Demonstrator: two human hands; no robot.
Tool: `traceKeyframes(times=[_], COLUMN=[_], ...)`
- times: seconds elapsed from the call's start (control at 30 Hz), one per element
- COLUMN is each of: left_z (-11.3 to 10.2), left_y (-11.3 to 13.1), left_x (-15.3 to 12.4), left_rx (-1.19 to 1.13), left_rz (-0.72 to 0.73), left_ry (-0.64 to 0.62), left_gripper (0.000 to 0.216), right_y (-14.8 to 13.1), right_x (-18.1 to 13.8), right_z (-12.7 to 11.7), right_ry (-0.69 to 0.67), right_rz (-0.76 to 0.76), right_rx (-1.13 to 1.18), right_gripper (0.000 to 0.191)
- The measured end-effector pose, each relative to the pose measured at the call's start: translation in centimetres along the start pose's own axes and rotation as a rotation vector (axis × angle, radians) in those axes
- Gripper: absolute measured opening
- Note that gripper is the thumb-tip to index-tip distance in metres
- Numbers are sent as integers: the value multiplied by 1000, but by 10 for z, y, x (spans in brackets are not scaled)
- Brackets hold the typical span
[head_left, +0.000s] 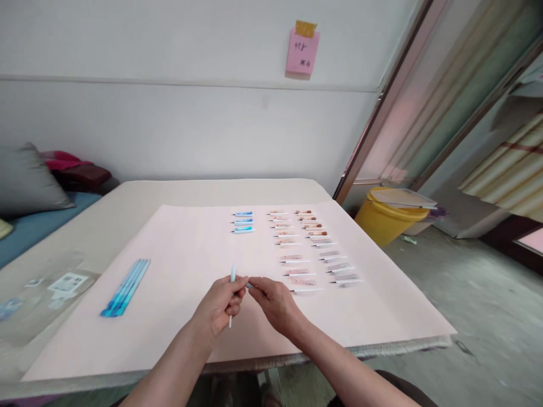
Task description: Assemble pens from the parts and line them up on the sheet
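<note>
Slim white pen-shaped stick point(233, 273) near-upright in left hand point(219, 304)
Left fingers grasp it; fingers of right hand point(276, 302) pinch small pale-blue piece point(248, 285), type unclear; flat pale-pink sheet point(190, 243) below

A slim, pale pen point(233, 273) stands nearly upright in the left hand point(223, 302), bluish-white upper end above the thumb, thinner white end below the fist; its middle is hidden. Beside it, a small greyish piece point(248, 285) sits at the right hand's point(271, 299) fingertips, its shape too small to tell.
</note>
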State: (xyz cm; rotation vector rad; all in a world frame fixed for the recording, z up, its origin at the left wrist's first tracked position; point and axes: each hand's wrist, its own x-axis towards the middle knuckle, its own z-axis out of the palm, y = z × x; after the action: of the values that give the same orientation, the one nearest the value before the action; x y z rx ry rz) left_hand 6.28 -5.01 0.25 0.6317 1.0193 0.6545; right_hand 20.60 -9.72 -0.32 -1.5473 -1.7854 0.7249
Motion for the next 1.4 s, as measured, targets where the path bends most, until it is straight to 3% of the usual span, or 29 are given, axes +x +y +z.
traceKeyframes(times=[0.2, 0.47, 0.7, 0.87, 1.07, 1.23, 1.4], left_z=[-9, -6, 5, 8, 19, 26, 32], left_y=[10, 31, 25, 18, 7, -3, -11], left_x=[2, 2, -3, -3, -3, -2, -3], left_rx=[-191, -652, -722, -690, -486, -403, -309], left_rz=[33, 226, 281, 316, 339, 345, 389], left_ry=[55, 175, 108, 70, 141, 126, 123], left_gripper=[32, 30, 27, 29, 33, 36, 39], right_y=[5, -22, -20, -22, -22, -18, -23], right_x=[2, -9, -13, -14, -12, -11, -10], right_z=[7, 16, 23, 24, 22, 21, 14], right_ry=[31, -107, -122, -94, 1, 44, 62], right_rz=[84, 208, 234, 223, 255, 257, 309], right_rx=[265, 514, 565, 591, 599, 612, 732], right_gripper=[24, 18, 18, 16, 17, 17, 14])
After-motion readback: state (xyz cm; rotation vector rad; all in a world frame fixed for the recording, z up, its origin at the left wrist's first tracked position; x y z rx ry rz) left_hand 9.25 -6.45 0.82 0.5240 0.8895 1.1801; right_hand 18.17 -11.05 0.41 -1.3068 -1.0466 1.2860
